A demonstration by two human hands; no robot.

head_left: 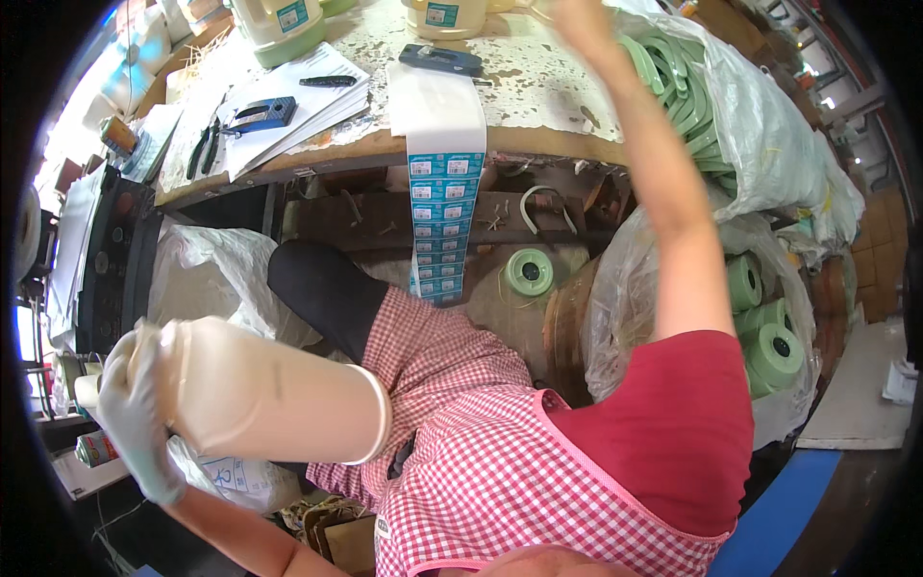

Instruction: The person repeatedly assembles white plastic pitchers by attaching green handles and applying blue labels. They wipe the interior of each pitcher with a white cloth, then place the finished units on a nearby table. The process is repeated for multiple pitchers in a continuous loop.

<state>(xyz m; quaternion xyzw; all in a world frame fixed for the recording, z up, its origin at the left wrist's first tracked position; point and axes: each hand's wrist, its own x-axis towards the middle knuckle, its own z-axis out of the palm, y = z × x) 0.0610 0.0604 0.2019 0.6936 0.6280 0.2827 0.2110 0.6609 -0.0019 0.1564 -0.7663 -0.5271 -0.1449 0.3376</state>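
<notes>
In a pale glove, my left hand grips one end of a large beige cylindrical plastic container. The container lies tilted on its side above my lap, its cream rim against my checked apron. My right arm reaches far over the table, and my right hand is at the top edge, blurred, so its fingers cannot be made out. Close to it stand a cream container with a blue label and a sack of curved green plastic handles.
On the worn white table, a strip of blue labels hangs over the front edge. Pliers, a blue-black tool and papers lie left. Green round parts fill a plastic bag at right; another green part sits below the table.
</notes>
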